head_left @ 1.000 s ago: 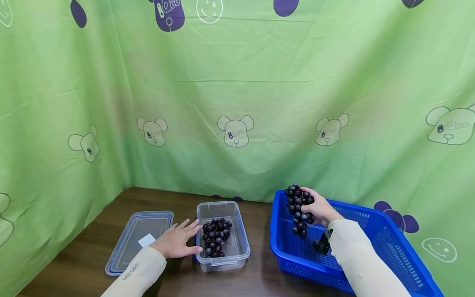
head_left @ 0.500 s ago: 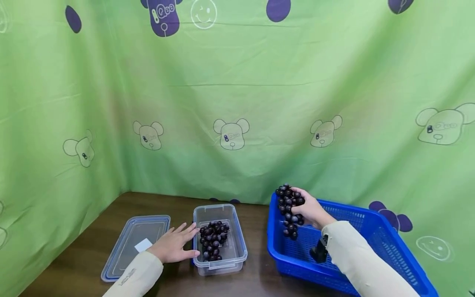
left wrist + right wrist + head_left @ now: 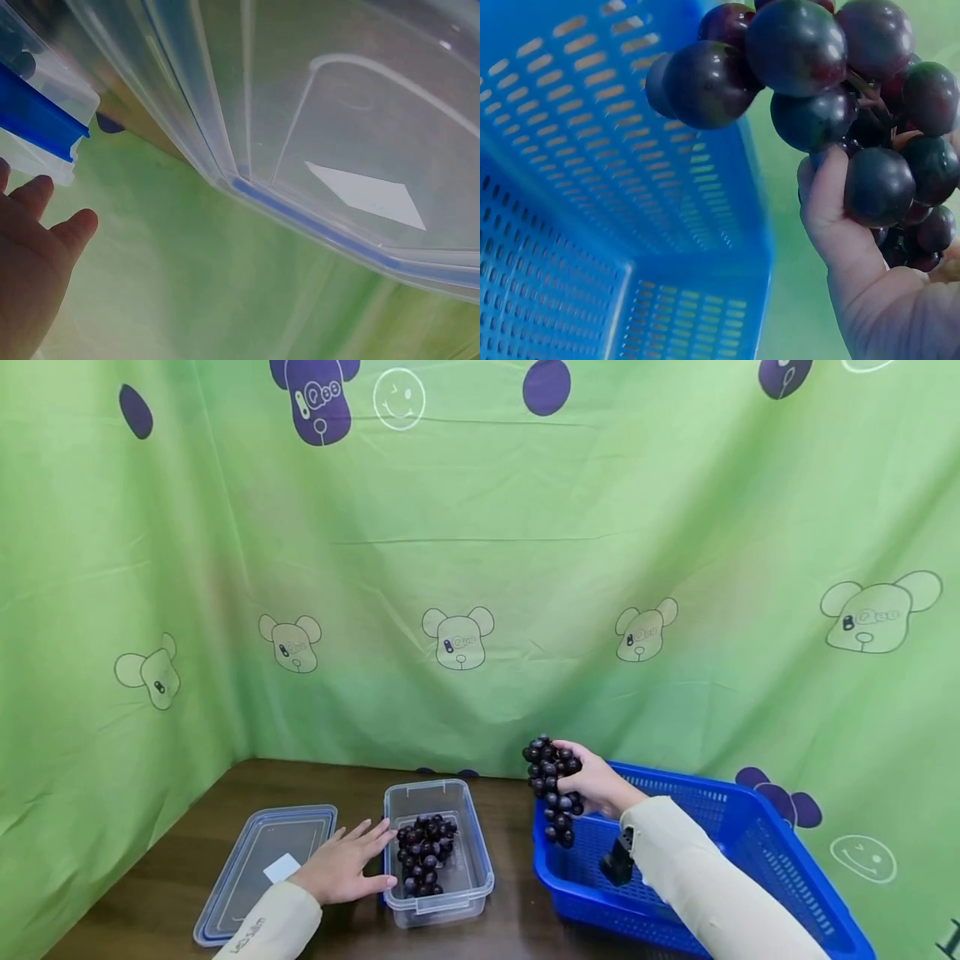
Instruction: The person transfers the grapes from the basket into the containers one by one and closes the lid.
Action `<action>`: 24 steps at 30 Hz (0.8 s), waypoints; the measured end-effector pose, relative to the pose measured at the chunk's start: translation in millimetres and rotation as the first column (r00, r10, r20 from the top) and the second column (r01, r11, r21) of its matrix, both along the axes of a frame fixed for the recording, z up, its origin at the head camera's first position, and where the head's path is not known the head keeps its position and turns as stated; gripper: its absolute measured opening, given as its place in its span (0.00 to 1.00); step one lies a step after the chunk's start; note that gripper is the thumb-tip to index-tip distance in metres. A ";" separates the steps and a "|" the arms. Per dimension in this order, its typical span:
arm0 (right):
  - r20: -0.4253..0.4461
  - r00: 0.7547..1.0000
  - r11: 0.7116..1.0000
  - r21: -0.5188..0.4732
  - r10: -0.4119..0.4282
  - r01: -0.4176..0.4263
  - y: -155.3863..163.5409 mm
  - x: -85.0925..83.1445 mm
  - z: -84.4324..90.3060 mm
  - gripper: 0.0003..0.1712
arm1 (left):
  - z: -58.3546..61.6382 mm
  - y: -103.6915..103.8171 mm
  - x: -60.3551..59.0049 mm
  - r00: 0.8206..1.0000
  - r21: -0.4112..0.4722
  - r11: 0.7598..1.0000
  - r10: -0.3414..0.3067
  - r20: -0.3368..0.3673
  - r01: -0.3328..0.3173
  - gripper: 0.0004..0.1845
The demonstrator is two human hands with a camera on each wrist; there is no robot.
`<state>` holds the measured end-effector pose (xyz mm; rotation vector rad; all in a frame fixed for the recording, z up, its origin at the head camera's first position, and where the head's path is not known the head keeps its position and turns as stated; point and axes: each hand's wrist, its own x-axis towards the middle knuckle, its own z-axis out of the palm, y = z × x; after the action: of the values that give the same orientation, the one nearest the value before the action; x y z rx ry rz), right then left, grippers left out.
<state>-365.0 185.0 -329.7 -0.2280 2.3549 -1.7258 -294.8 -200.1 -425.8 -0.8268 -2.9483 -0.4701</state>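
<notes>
Head view shows, at the far left, a clear lid [image 3: 262,864] lying flat on the table [image 3: 165,885], off its box, so the box is open from above. The left hand [image 3: 341,872] rests beside it with fingers straight and spread; the fingertips touch the left wall of the clear box [image 3: 438,852], which looks like a way to steady it. Just beyond those fingertips, one bunch of dark grapes lies inside the box. Further right, the right hand [image 3: 596,781] grips a second grape bunch [image 3: 552,789] from the side, fingers curled around its upper part, so the lower grapes hang free. This bunch is in the air, over the near-left corner of the blue basket [image 3: 720,852], between basket and box.
</notes>
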 end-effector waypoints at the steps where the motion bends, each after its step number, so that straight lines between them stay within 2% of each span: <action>1: -0.003 1.000 1.000 0.006 0.005 -0.005 -2.6 -0.2 1.4 0.47 | 0.1 0.0 -0.3 1.000 0.001 1.000 -0.003 -0.002 0.003 0.39; 8: -0.005 1.000 0.999 0.018 0.027 -0.027 -28.8 -1.6 4.5 0.46 | -2.4 -0.6 -1.6 1.000 0.001 1.000 -0.011 -0.020 0.011 0.40; 14: -0.001 0.998 0.998 0.010 0.059 -0.059 -57.6 -0.2 5.8 0.46 | 0.1 -2.1 -0.9 1.000 -0.004 1.000 0.000 0.004 0.000 0.40; 24: -0.033 0.998 0.998 0.032 0.061 -0.060 -98.3 8.6 -11.6 0.45 | 3.9 0.3 -1.4 0.999 -0.029 1.000 -0.002 0.033 0.003 0.39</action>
<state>-356.3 86.7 -341.2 -0.3226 2.3708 -1.6694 -296.2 -199.8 -421.9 -0.8338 -2.9919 -0.4468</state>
